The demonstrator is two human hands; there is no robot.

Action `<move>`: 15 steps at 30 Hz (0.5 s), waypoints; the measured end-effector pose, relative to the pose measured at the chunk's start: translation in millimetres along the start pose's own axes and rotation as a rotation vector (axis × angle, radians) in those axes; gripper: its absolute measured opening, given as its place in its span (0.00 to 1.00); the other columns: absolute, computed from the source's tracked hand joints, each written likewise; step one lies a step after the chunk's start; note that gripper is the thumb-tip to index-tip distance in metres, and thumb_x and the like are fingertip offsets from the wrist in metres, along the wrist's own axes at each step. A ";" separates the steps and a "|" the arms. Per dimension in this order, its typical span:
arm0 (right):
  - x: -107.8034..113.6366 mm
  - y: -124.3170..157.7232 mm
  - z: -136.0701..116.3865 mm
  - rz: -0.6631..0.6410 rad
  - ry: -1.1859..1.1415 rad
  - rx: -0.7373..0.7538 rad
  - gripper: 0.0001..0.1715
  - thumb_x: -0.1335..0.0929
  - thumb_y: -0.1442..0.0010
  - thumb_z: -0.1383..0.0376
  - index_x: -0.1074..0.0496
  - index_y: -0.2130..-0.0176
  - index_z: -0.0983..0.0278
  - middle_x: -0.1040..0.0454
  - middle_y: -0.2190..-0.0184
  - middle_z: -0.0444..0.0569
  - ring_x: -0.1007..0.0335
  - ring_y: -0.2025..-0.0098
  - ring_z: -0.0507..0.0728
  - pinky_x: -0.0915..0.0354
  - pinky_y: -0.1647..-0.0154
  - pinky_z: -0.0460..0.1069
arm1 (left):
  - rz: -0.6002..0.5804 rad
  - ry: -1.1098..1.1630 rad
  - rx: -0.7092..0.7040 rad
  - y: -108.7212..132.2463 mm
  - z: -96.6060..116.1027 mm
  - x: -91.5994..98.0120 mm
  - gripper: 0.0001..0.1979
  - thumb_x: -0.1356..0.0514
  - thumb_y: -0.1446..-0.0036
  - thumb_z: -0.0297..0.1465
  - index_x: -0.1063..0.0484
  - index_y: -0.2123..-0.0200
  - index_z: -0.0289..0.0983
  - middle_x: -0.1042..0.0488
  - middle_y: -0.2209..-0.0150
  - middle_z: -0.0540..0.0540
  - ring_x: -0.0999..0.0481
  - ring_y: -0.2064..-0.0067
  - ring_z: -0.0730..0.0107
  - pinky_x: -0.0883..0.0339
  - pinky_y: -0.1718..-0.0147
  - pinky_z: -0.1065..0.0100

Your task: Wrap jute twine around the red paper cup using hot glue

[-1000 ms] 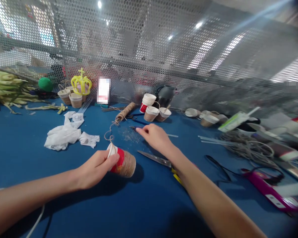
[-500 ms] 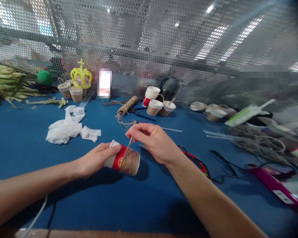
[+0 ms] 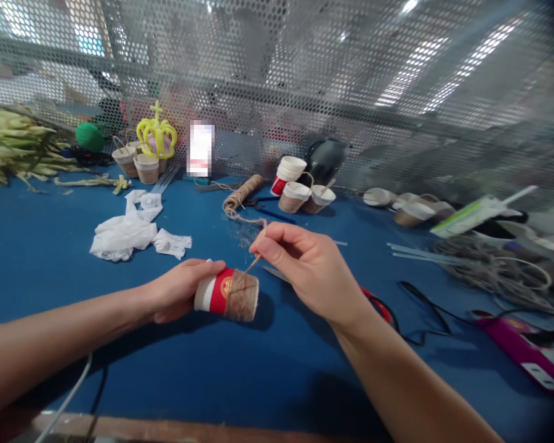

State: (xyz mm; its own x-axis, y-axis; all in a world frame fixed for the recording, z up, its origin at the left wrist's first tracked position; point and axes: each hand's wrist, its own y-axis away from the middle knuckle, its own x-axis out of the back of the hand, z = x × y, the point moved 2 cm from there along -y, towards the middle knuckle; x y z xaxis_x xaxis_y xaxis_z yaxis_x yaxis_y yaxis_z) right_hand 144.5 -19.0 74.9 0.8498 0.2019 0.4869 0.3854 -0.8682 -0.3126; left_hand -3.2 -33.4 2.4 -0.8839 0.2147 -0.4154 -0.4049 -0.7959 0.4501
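On its side above the blue table lies a red and white paper cup (image 3: pixel 218 294), its base end to the right wrapped in brown twine (image 3: pixel 242 298). My left hand (image 3: pixel 180 286) is closed round the cup's rim end, fingers partly hidden behind it. Between thumb and fingertips my right hand (image 3: pixel 300 264) pinches the twine, pulled taut from the cup. From there the strand runs back to a twine roll (image 3: pixel 244 192). Scissors with red handles (image 3: pixel 377 303) lie partly hidden under my right hand and wrist.
Crumpled white cloth strips (image 3: pixel 124 237) lie left. Twine-wrapped cups (image 3: pixel 295 197) stand at the back, near a yellow crown-shaped piece (image 3: pixel 157 135). A purple power strip (image 3: pixel 517 351) and black cable are at right. A perforated metal screen (image 3: pixel 258 80) closes the back.
My right hand has moved slightly right and draws the twine at a lower slant. The cup has turned in my left hand, showing more of its emblem. The view has shifted slightly.
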 end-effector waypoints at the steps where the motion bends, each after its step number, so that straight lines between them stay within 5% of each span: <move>1: -0.1 0.4 -0.4 0.002 0.010 0.003 0.10 0.36 0.46 0.63 0.33 0.76 0.65 0.31 0.76 0.43 0.36 0.72 0.50 0.39 0.68 0.45 | 0.006 -0.001 0.007 -0.3 0.4 0.0 0.13 0.43 0.52 0.36 0.32 0.73 0.29 0.31 0.78 0.47 0.33 0.78 0.75 0.40 0.77 0.72; 15: -4.7 -3.6 13.5 -0.007 0.176 -0.073 0.11 0.37 0.46 0.61 0.33 0.75 0.65 0.31 0.77 0.44 0.38 0.74 0.50 0.41 0.72 0.46 | -0.086 -0.315 -0.139 3.1 -8.0 2.0 0.18 0.47 0.49 0.42 0.33 0.71 0.31 0.36 0.78 0.52 0.42 0.78 0.79 0.47 0.77 0.74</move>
State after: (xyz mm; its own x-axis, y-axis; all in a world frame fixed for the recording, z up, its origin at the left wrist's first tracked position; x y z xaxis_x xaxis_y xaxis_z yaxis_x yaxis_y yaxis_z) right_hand 143.9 -10.7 62.7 0.7689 0.1314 0.6258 0.3587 -0.8988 -0.2520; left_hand -4.4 -40.0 -3.3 -0.8854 0.4312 -0.1735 -0.4646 -0.8322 0.3027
